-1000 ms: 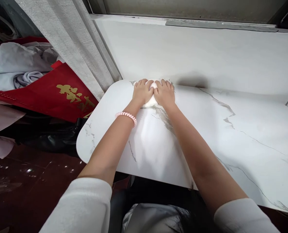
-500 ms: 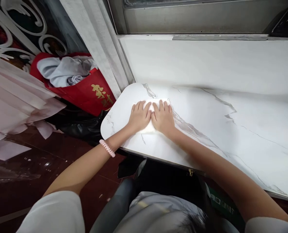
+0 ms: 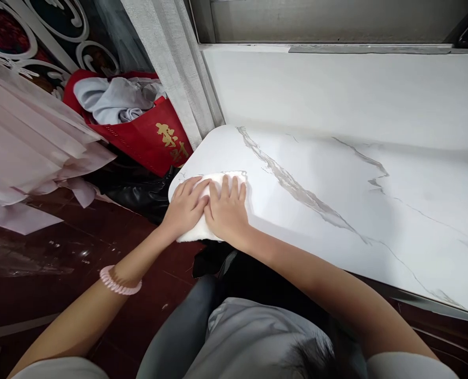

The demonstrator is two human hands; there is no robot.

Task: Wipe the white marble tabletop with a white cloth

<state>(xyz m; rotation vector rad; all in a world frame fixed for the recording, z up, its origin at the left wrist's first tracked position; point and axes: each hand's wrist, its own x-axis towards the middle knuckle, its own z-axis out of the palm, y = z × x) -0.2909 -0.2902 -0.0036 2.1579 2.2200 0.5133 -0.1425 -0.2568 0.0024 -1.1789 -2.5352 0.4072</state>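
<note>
Fingers straight and slightly spread, not gripping: left hand and right hand lie palm-down, side by side, on the white cloth. Cloth sits flat at the rounded left end of the counter, reaching its front edge. Pink coil band on left forearm; red bag stuffed with pale fabric beyond the counter's left end.

This looks like a room in a home. A marble-patterned desk stands against a plain white wall. Past its rounded far left corner, a red bag with gold characters holds rumpled pale-grey fabric; well off its left edge are a pink drape, white scrollwork and a glossy dark-red tiled floor.
</note>
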